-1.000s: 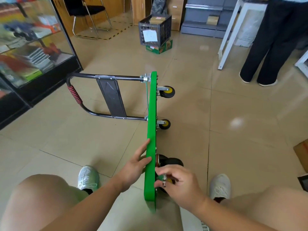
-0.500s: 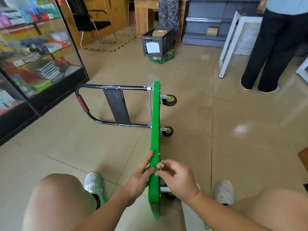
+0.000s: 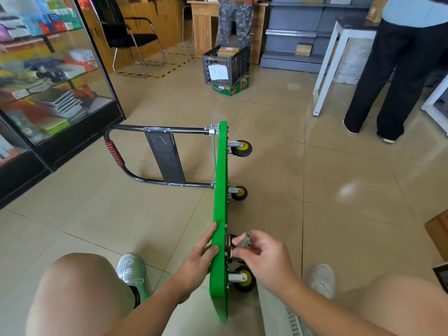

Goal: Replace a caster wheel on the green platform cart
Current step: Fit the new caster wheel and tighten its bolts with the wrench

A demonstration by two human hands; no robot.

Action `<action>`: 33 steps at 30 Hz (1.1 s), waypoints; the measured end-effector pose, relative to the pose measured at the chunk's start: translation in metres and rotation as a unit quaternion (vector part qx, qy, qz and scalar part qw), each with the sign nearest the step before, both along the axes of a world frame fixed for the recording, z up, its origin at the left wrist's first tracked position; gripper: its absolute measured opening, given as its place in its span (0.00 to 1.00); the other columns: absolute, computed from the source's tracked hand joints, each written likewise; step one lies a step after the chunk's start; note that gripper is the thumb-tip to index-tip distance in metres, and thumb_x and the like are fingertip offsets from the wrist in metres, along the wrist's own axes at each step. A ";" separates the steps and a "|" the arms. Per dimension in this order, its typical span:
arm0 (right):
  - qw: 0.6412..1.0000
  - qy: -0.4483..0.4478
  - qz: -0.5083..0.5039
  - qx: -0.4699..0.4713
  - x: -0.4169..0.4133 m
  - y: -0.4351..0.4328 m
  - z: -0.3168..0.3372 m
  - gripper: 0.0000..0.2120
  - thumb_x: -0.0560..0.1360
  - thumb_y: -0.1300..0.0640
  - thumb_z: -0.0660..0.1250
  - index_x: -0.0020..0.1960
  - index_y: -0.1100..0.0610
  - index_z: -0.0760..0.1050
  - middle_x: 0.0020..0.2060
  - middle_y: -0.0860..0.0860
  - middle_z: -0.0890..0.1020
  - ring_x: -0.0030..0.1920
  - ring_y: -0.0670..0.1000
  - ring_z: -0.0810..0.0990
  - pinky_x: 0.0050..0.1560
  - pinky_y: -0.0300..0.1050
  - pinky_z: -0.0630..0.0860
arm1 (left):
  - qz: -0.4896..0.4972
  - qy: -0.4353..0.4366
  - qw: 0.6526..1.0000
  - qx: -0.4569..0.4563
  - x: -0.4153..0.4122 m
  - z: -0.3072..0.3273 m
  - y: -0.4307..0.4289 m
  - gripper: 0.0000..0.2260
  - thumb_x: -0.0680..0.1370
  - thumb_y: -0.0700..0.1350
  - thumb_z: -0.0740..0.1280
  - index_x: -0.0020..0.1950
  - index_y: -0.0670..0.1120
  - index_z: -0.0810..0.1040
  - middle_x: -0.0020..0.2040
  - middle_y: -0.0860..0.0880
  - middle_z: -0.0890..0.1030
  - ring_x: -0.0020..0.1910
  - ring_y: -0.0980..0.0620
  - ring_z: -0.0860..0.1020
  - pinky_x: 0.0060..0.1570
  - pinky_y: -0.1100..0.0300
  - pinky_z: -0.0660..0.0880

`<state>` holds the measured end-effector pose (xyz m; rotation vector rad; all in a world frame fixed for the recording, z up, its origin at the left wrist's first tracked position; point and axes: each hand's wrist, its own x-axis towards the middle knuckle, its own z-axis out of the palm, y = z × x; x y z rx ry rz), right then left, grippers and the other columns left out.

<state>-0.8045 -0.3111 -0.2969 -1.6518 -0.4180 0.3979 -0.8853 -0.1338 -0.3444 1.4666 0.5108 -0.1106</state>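
The green platform cart (image 3: pixel 221 190) stands on its long edge on the tiled floor, its black folding handle (image 3: pixel 135 156) lying out to the left. Three black-and-yellow caster wheels show on its right face: a far one (image 3: pixel 241 148), a middle one (image 3: pixel 239 193) and a near one (image 3: pixel 244 278). My left hand (image 3: pixel 198 258) holds the deck's top edge with thumb over it. My right hand (image 3: pixel 260 257) pinches a small metal part (image 3: pixel 243 240) at a caster mount (image 3: pixel 229 246) just right of the deck.
A glass display cabinet (image 3: pixel 48 81) runs along the left. A black crate (image 3: pixel 225 65) sits ahead on a green box. A white table leg (image 3: pixel 323 76) and a standing person (image 3: pixel 392 76) are at the right. A cardboard box (image 3: pixel 438 229) lies at the right edge.
The view has tilted up. My right hand rose from the lower caster to the mount above it, now pinching a small metal part; the near caster is uncovered. The left hand stays on the deck.
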 end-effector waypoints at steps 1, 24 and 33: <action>1.000 -0.026 -0.004 0.007 -0.009 -0.004 -0.006 0.12 0.67 0.71 0.79 0.44 0.56 0.84 0.43 0.49 0.88 0.45 0.46 0.87 0.48 0.35 0.81 | 0.001 -0.001 1.000 0.002 0.000 0.000 0.000 0.24 0.88 0.46 0.59 0.74 0.76 0.66 0.67 0.64 0.81 0.64 0.54 0.82 0.69 0.45 0.77; 0.927 -0.371 0.038 0.031 -0.030 -0.002 -0.046 0.07 0.76 0.61 0.71 0.53 0.53 0.79 0.53 0.48 0.86 0.59 0.42 0.83 0.58 0.43 0.82 | 0.005 -0.007 0.999 0.043 0.000 -0.003 -0.002 0.25 0.88 0.45 0.58 0.73 0.77 0.65 0.63 0.62 0.82 0.62 0.47 0.80 0.69 0.44 0.76; 0.922 -0.386 0.044 0.002 -0.035 -0.005 -0.045 0.07 0.73 0.61 0.71 0.51 0.57 0.81 0.51 0.52 0.87 0.56 0.44 0.85 0.57 0.43 0.82 | -0.001 -0.012 0.999 0.043 -0.002 0.000 -0.004 0.24 0.89 0.47 0.57 0.76 0.75 0.62 0.66 0.67 0.77 0.64 0.43 0.78 0.66 0.46 0.78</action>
